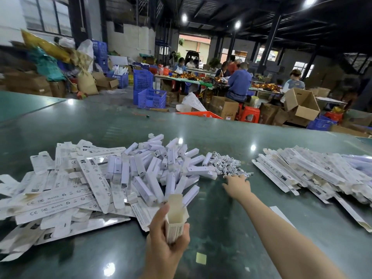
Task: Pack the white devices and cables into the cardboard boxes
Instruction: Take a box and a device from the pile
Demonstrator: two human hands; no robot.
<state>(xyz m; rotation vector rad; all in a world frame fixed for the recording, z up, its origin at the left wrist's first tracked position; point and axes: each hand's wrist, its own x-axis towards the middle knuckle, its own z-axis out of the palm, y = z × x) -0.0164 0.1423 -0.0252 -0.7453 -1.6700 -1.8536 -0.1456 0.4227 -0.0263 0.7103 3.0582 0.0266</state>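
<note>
Table (201, 127): dark green glossy surface, carries all task items.
Flat box blanks (60, 196): large unfolded heap at the left.
Packed boxes (308, 174): long stack at the right, well apart from the other piles.
White devices (161, 166): loose heap at centre, touching the blanks.
Cables (227, 164): small white coiled pile just right of the devices.
Open box (176, 220): upright, top flaps open, interior visible.
Left hand (168, 236): fingers and thumb curled round the open box.
Right hand (238, 185): arm extended, fingers spread, tips at the near edge of the cables; actual contact cannot be determined.
</note>
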